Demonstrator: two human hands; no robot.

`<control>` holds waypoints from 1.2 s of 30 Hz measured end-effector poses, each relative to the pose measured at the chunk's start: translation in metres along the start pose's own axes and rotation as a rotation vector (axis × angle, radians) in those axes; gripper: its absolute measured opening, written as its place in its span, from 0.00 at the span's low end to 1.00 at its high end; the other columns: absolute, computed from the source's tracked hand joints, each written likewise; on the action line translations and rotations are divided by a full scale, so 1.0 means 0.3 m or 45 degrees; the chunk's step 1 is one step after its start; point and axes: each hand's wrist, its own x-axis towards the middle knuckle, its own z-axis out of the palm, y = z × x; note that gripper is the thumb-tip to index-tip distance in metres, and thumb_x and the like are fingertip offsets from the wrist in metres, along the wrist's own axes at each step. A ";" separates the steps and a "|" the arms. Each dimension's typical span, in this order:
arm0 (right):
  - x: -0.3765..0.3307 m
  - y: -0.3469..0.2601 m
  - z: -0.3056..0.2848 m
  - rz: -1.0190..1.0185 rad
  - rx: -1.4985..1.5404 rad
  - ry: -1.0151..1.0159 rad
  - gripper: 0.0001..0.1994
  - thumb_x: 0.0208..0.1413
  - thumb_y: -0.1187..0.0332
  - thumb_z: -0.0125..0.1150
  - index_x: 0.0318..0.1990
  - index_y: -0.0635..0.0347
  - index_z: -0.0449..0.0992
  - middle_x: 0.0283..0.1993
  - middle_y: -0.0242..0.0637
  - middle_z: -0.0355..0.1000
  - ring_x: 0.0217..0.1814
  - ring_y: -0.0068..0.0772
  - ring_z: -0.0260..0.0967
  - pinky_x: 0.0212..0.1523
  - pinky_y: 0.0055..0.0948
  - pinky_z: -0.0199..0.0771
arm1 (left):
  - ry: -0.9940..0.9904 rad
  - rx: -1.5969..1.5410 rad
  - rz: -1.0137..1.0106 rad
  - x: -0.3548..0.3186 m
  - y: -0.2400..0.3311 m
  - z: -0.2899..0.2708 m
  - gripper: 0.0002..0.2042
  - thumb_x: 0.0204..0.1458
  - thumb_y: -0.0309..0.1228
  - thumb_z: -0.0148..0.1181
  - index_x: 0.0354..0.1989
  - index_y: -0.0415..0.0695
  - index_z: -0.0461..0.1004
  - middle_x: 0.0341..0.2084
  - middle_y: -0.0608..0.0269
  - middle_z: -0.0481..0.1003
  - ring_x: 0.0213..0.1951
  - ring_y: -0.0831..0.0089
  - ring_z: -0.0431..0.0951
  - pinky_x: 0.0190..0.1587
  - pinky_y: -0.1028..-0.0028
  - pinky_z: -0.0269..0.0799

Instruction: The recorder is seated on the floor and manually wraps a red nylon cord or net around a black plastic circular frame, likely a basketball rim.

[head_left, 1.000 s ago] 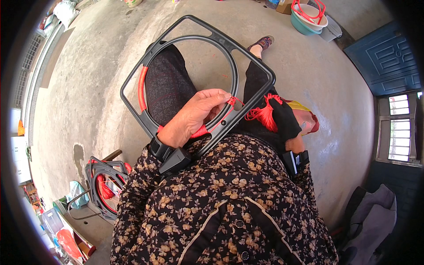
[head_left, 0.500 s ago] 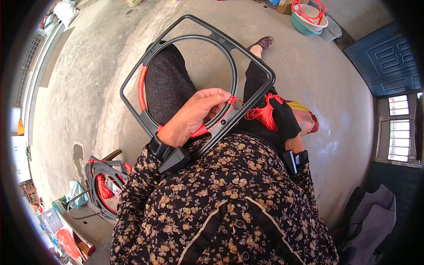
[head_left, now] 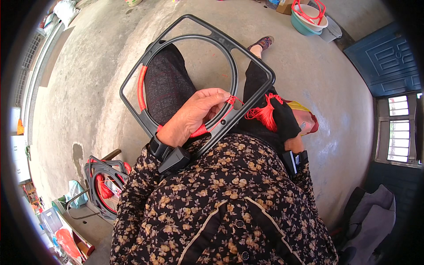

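Note:
A black square frame with a round ring inside it (head_left: 219, 36) rests tilted across my lap. Red cord is wound tightly round parts of the ring, as in the wrapped stretch (head_left: 141, 88) on its left side. My left hand (head_left: 201, 108) reaches over the ring's lower part, thumb and finger pinched on a small clump of red cord (head_left: 231, 100) at the ring. From there a thin strand runs right to a loose bundle of red cord (head_left: 264, 115). My right hand (head_left: 286, 118), in a black glove, is closed on that bundle; its fingers are partly hidden.
More black frames (head_left: 106, 176) with red cord stand on the floor at lower left. A red and yellow package (head_left: 307, 120) lies beyond my right hand. Stacked basins (head_left: 304, 27) and a grey bucket (head_left: 332, 31) stand far right, near a blue door (head_left: 384, 59).

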 end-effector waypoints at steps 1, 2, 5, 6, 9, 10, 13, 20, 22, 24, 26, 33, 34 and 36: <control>0.001 0.001 0.000 0.032 0.019 0.011 0.17 0.59 0.63 0.54 0.51 0.66 0.72 0.47 0.35 0.73 0.50 0.26 0.69 0.51 0.24 0.66 | -0.003 0.003 0.000 -0.001 0.001 0.000 0.08 0.58 0.33 0.55 0.31 0.43 0.75 0.18 0.75 0.71 0.19 0.90 0.68 0.22 0.89 0.63; 0.004 0.002 -0.001 0.058 0.045 0.023 0.18 0.59 0.63 0.54 0.50 0.67 0.72 0.47 0.35 0.72 0.50 0.27 0.69 0.52 0.24 0.66 | -0.009 -0.003 -0.002 -0.001 0.002 0.001 0.08 0.58 0.33 0.55 0.31 0.43 0.75 0.18 0.75 0.71 0.19 0.89 0.68 0.22 0.89 0.64; 0.006 0.004 -0.002 -0.035 0.020 -0.054 0.18 0.58 0.62 0.55 0.50 0.66 0.72 0.47 0.35 0.72 0.49 0.26 0.69 0.51 0.24 0.67 | -0.025 -0.023 -0.003 -0.004 0.007 0.004 0.08 0.57 0.33 0.55 0.31 0.42 0.75 0.18 0.74 0.72 0.19 0.88 0.70 0.22 0.88 0.66; 0.006 0.004 -0.002 -0.064 -0.067 -0.017 0.18 0.58 0.62 0.55 0.49 0.66 0.72 0.46 0.34 0.73 0.48 0.25 0.69 0.50 0.24 0.67 | -0.028 -0.030 0.000 -0.006 0.008 0.005 0.08 0.57 0.32 0.54 0.32 0.41 0.76 0.18 0.74 0.72 0.20 0.88 0.70 0.22 0.87 0.66; 0.005 0.003 0.000 -0.130 -0.152 -0.017 0.17 0.57 0.62 0.57 0.48 0.65 0.73 0.45 0.33 0.73 0.45 0.24 0.69 0.47 0.23 0.67 | -0.032 0.003 -0.007 -0.008 0.011 0.010 0.08 0.57 0.34 0.56 0.31 0.43 0.75 0.19 0.76 0.69 0.21 0.89 0.69 0.25 0.87 0.67; 0.003 0.001 0.002 -0.087 -0.095 0.013 0.17 0.57 0.62 0.57 0.48 0.65 0.73 0.45 0.33 0.73 0.45 0.23 0.69 0.47 0.23 0.67 | -0.055 0.014 0.005 -0.008 0.012 0.011 0.08 0.56 0.35 0.56 0.31 0.45 0.74 0.19 0.77 0.68 0.21 0.89 0.68 0.26 0.87 0.67; -0.001 -0.006 0.008 -0.031 0.015 0.027 0.17 0.57 0.62 0.57 0.48 0.65 0.73 0.44 0.32 0.73 0.44 0.23 0.69 0.46 0.23 0.68 | -0.020 -0.020 -0.005 -0.005 0.016 0.014 0.09 0.57 0.31 0.54 0.36 0.39 0.77 0.20 0.71 0.74 0.20 0.86 0.72 0.22 0.86 0.69; -0.009 -0.021 0.027 -0.172 -0.179 0.018 0.16 0.57 0.62 0.57 0.47 0.65 0.73 0.43 0.31 0.73 0.42 0.23 0.69 0.45 0.23 0.68 | -0.039 0.025 -0.027 -0.014 0.023 0.021 0.08 0.56 0.35 0.56 0.30 0.45 0.74 0.19 0.77 0.67 0.21 0.89 0.67 0.26 0.86 0.66; -0.006 -0.021 0.030 -0.096 -0.089 0.050 0.16 0.57 0.62 0.57 0.47 0.65 0.73 0.43 0.31 0.73 0.42 0.22 0.69 0.44 0.23 0.68 | -0.034 0.023 -0.038 -0.015 0.026 0.024 0.08 0.56 0.35 0.56 0.30 0.45 0.74 0.19 0.77 0.67 0.21 0.89 0.67 0.26 0.86 0.66; -0.002 -0.019 0.031 -0.047 -0.016 0.069 0.16 0.57 0.62 0.57 0.47 0.65 0.73 0.43 0.30 0.73 0.42 0.22 0.68 0.44 0.23 0.68 | -0.042 0.018 -0.028 -0.017 0.029 0.023 0.08 0.56 0.35 0.56 0.30 0.45 0.74 0.19 0.77 0.66 0.21 0.89 0.67 0.26 0.86 0.66; 0.001 -0.017 0.030 -0.038 0.046 0.049 0.16 0.57 0.63 0.57 0.47 0.65 0.73 0.42 0.30 0.73 0.42 0.22 0.68 0.44 0.23 0.68 | -0.034 0.020 -0.028 -0.018 0.029 0.022 0.08 0.56 0.35 0.56 0.29 0.45 0.73 0.19 0.77 0.66 0.21 0.89 0.67 0.26 0.86 0.66; -0.001 -0.014 0.024 -0.076 -0.058 0.066 0.15 0.57 0.62 0.57 0.46 0.65 0.74 0.41 0.30 0.73 0.42 0.22 0.68 0.44 0.23 0.68 | -0.037 -0.020 -0.019 -0.014 0.027 0.023 0.08 0.57 0.34 0.55 0.32 0.43 0.74 0.20 0.73 0.70 0.22 0.87 0.70 0.26 0.86 0.69; -0.001 -0.015 0.024 -0.133 -0.122 0.062 0.15 0.57 0.63 0.56 0.46 0.64 0.74 0.41 0.29 0.73 0.41 0.22 0.68 0.44 0.23 0.68 | -0.030 -0.005 -0.029 -0.015 0.027 0.024 0.08 0.56 0.35 0.56 0.29 0.45 0.73 0.19 0.77 0.66 0.21 0.88 0.67 0.26 0.86 0.66; -0.001 -0.016 0.023 -0.117 -0.134 0.069 0.15 0.57 0.63 0.56 0.46 0.64 0.74 0.41 0.29 0.73 0.41 0.22 0.68 0.44 0.23 0.68 | -0.022 0.014 -0.027 -0.015 0.028 0.024 0.08 0.56 0.35 0.56 0.29 0.45 0.73 0.19 0.77 0.66 0.21 0.88 0.67 0.26 0.86 0.67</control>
